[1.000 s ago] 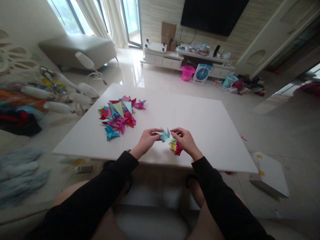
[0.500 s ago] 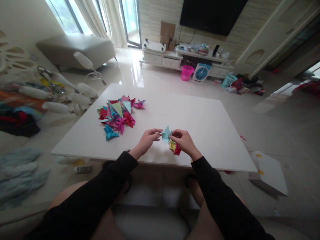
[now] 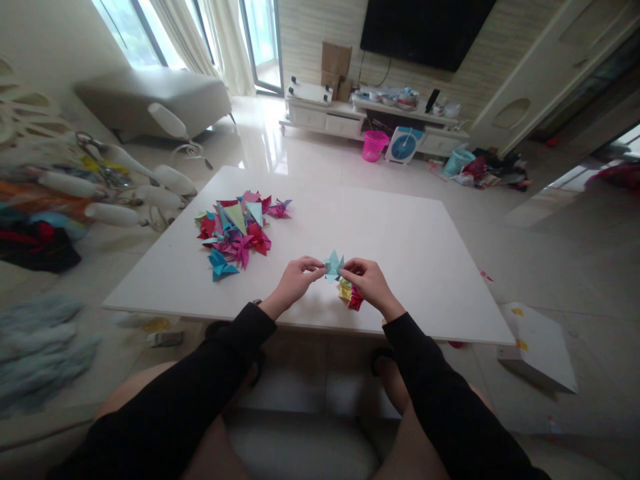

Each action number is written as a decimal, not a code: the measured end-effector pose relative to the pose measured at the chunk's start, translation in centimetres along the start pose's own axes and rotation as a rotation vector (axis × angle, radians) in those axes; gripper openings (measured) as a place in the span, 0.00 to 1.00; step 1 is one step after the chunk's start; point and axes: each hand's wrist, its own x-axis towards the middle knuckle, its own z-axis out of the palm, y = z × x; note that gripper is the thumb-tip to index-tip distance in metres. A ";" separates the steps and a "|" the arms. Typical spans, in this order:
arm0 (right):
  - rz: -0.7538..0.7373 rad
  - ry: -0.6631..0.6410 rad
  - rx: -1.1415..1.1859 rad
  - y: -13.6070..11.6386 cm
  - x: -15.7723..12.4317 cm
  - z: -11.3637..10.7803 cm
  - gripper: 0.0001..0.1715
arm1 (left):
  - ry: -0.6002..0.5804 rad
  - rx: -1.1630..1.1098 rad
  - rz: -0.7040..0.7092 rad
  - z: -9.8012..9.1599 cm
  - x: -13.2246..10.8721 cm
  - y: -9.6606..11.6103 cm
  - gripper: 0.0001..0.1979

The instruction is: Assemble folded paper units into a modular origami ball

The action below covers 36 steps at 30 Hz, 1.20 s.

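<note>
A light blue origami crane (image 3: 333,265) is held above the near part of the white table (image 3: 400,247). My left hand (image 3: 299,278) pinches its left side between thumb and fingertips. On the opposite side, my right hand (image 3: 367,280) grips the right point of the paper with thumb and forefinger. Just below the right hand lie a few small folded papers, one yellow (image 3: 345,291) and one red (image 3: 355,300), partly hidden by that hand. To the left on the table is a heap of folded paper cranes (image 3: 235,230) in pink, red, blue and green.
Beyond the table, a pink basket (image 3: 374,145) and a blue fan (image 3: 404,145) stand by the TV cabinet (image 3: 307,117). A white box (image 3: 540,347) sits on the floor at right. A lamp with several white shades (image 3: 173,180) is close to the table's left side.
My left fingers have closed from a looser position onto the left side of the light blue crane. My right hand keeps its hold, nearly still.
</note>
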 end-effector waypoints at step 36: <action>-0.026 0.000 -0.024 0.4 0.0 0.0 0.10 | -0.002 0.037 0.022 -0.1 -0.1 0.0 0.13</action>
